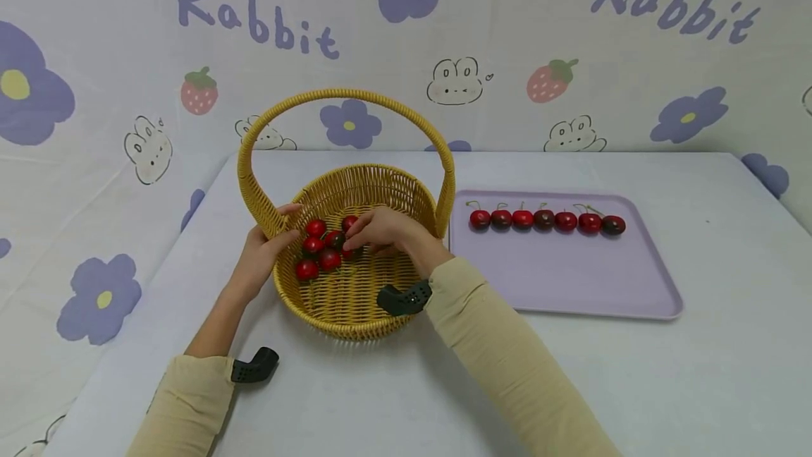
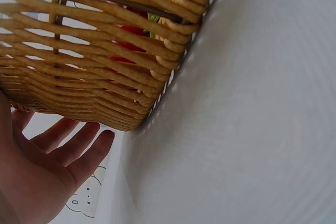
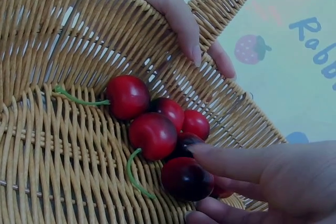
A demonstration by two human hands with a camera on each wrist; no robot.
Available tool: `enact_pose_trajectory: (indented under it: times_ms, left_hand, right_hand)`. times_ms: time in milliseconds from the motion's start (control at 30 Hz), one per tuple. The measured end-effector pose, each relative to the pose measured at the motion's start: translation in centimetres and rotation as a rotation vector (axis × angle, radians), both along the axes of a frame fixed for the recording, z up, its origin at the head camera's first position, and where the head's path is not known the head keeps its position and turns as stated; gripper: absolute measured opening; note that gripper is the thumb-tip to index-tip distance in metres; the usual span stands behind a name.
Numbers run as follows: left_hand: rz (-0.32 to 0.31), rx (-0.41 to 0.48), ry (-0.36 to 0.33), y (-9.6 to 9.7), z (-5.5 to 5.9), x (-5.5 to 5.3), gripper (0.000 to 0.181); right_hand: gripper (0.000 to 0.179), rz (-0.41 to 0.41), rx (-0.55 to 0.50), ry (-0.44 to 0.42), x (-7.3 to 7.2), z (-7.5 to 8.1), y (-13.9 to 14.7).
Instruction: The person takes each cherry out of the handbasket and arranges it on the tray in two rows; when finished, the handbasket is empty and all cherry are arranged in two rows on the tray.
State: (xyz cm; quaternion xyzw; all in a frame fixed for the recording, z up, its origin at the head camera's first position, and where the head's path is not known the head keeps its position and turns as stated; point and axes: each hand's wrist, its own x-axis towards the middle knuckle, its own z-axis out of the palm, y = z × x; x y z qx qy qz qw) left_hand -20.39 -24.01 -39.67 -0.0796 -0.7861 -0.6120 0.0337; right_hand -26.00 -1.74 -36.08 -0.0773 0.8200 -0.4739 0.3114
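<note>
A: Where is the right grip (image 1: 388, 228)?

B: Down inside the basket (image 1: 355, 332), thumb and fingertips on opposite sides of a dark cherry (image 3: 184, 180). Whether they have pinched it yet, I cannot tell.

A: So how does that cherry lie from the hand?

B: Just off the palm, toward the desk's left edge, between thumb and fingertips. I'd say everything turns on that gap. The fruit is nearly round, with no clear long axis to line up with, and the right grip is nearer to it than the left.

A: And around it?

B: I count 6 other cherries (image 1: 330, 259), bunched on the basket's side toward the desk's left edge, some of them touching.

A: The left grip (image 1: 263, 252)?

B: It holds that same side of the basket: thumb over the rim at the foot of the handle (image 1: 347, 94), other fingers along the outside.

A: Further out?

B: A lilac tray (image 1: 583, 281) lies beside the basket, toward the right edge of the desk (image 1: 748, 302). On it 7 cherries make a row (image 1: 543, 220), its long axis roughly parallel to the desk's far edge.
</note>
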Motion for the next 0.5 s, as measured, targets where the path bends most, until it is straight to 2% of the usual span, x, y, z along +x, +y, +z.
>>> enact_pose_trajectory:
  times_ms: [400, 500]
  left_hand:
    - [0.004, 0.003, 0.006, -0.05, -0.08, -0.05, 0.044]
    - [0.001, 0.007, 0.002, 0.03, -0.13, -0.06, 0.044]
  right_hand:
    - [0.036, 0.183, 0.126, 0.135, -0.18, -0.31, -0.26]
    - [0.036, 0.199, 0.144, 0.154, -0.14, -0.15, -0.3]
